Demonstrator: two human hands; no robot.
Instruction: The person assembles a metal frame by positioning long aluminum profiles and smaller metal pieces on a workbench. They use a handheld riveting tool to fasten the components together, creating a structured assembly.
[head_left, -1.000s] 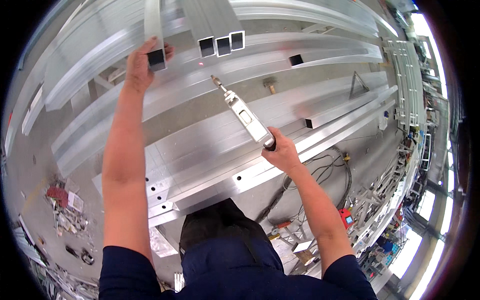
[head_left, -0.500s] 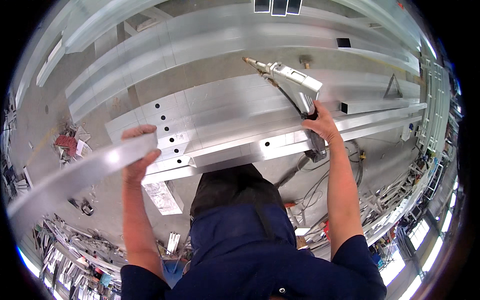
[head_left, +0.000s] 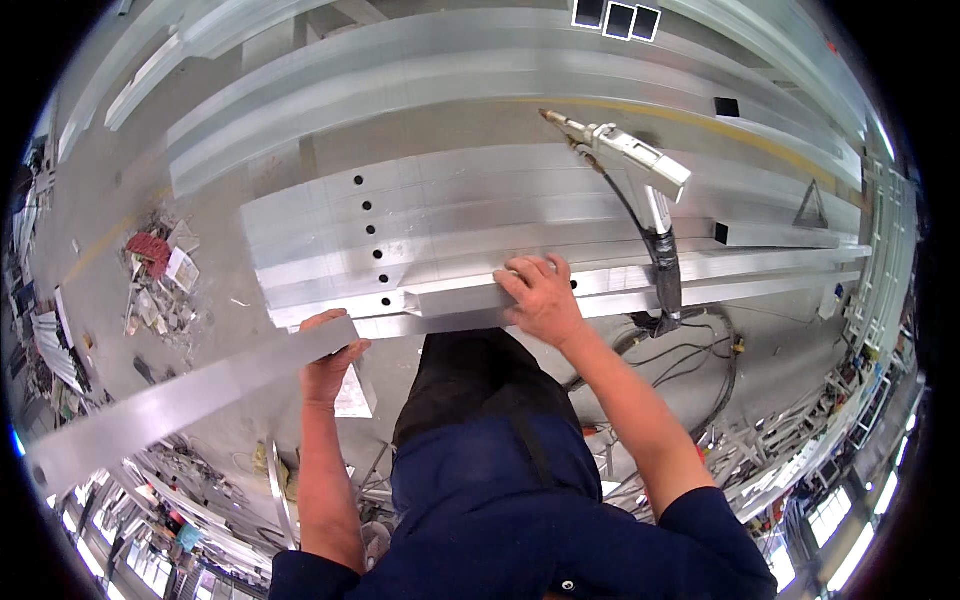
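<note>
My left hand (head_left: 332, 362) grips the end of a long, flat aluminium bar (head_left: 170, 405), which stretches out to the lower left. The fingers of my right hand (head_left: 540, 297) curl over an aluminium tube (head_left: 455, 303) on the near side of the stack, in front of my body. Beyond and right of that hand, a silver welding gun (head_left: 640, 160) with a pointed copper-coloured nozzle lies across the flat aluminium profiles (head_left: 470, 190). Its black-wrapped handle (head_left: 667, 275) reaches over the near tubes.
A row of dark round holes (head_left: 371, 230) crosses the profiles at left. More long profiles (head_left: 400, 70) lie beyond. A metal triangle (head_left: 811, 207) stands at the right. Cables (head_left: 725, 365) coil on the floor, and scrap with a red piece (head_left: 148, 252) lies left.
My right hand has let go of the welding gun, which now lies on the profiles, and moved left onto the near tube. My left hand has brought the bar's end lower and nearer.
</note>
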